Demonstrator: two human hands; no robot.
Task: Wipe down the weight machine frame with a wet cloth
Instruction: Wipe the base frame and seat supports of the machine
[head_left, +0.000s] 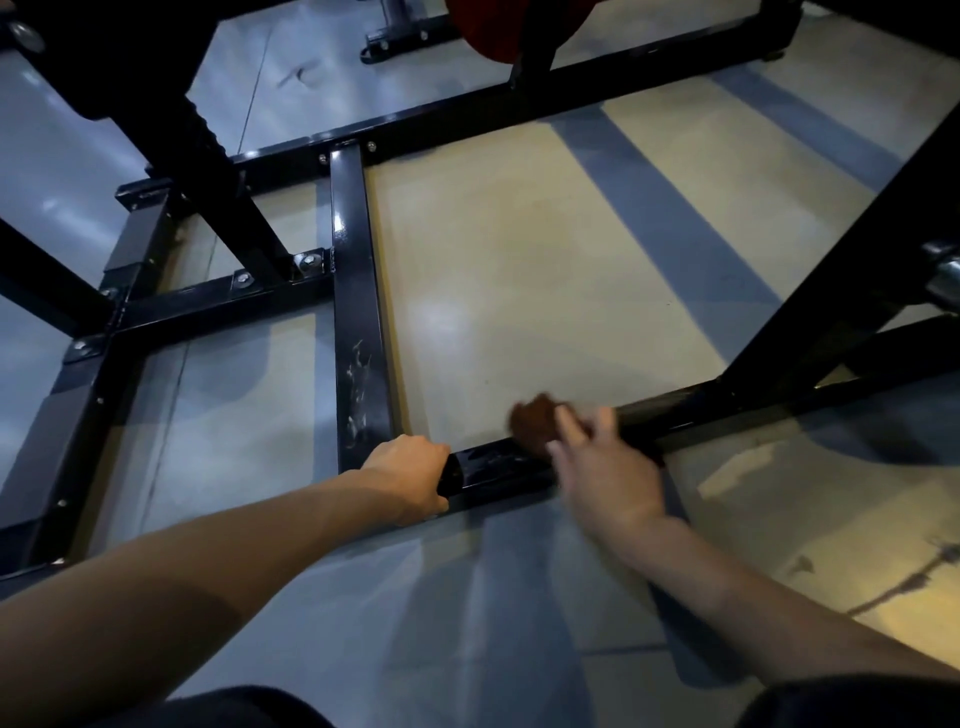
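Note:
The black steel frame (358, 291) of the weight machine lies low on the floor as a grid of square bars. My left hand (410, 475) grips the near crossbar (498, 470) where it meets the long bar. My right hand (602, 467), blurred by motion, holds a brown cloth (535, 418) against the top of the same crossbar, a little to the right of the left hand. Wet smears and scuffs show on the bar between the two hands and on the long bar just above.
A slanted black upright (852, 270) rises from the crossbar at the right, with a chrome peg (943, 280) at the edge. Another upright (208, 156) stands at the left. A red pad (488, 26) sits at the top. Glossy grey floor (545, 270) lies between the bars.

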